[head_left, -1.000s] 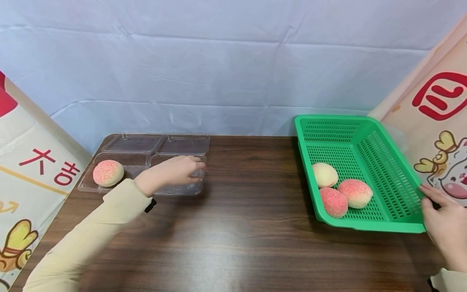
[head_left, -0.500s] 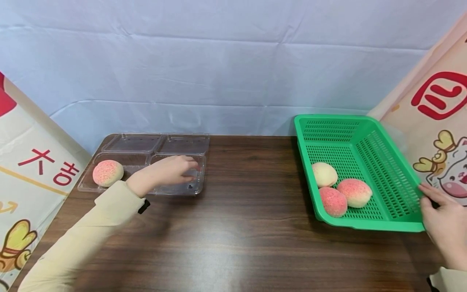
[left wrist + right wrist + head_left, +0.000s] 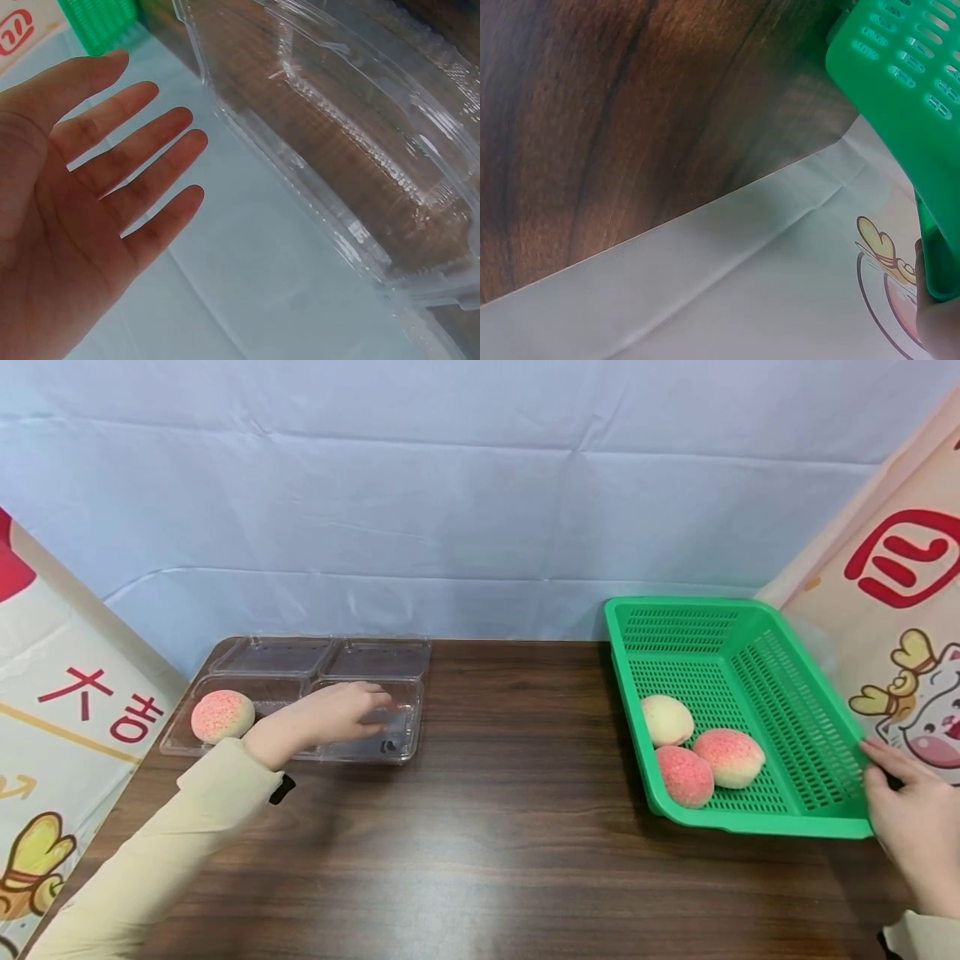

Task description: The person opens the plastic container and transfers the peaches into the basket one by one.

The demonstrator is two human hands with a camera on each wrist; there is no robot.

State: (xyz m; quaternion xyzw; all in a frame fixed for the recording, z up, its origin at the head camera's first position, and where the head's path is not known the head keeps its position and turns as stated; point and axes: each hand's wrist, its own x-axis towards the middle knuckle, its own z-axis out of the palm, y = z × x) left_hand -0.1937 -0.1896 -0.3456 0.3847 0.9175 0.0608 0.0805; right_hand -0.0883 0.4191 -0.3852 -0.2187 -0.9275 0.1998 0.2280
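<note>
My left hand (image 3: pixel 333 714) is held over the front right compartment of a clear plastic tray (image 3: pixel 410 747). In the left wrist view its fingers (image 3: pixel 161 161) are spread and hold nothing. A pink and cream peach (image 3: pixel 222 716) sits in the tray's front left compartment. At the right, my right hand (image 3: pixel 915 822) grips the rim of a green plastic basket (image 3: pixel 806 825) near its front right corner. Three peaches lie together in the basket's left front part: a cream one (image 3: pixel 667 721), a deep pink one (image 3: pixel 686 777) and a pink-and-cream one (image 3: pixel 729 758).
The brown wooden table (image 3: pixel 487 827) carries the tray at the left and the basket at the right. Behind it hangs a pale blue cloth (image 3: pixel 487 510). Printed sheets flank both sides, one on the left (image 3: pixel 82 760) and one on the right (image 3: pixel 870 635).
My left hand has drifted a little to the left over the tray, uncovering more of the front right compartment. The right hand, the basket and the peaches stay put.
</note>
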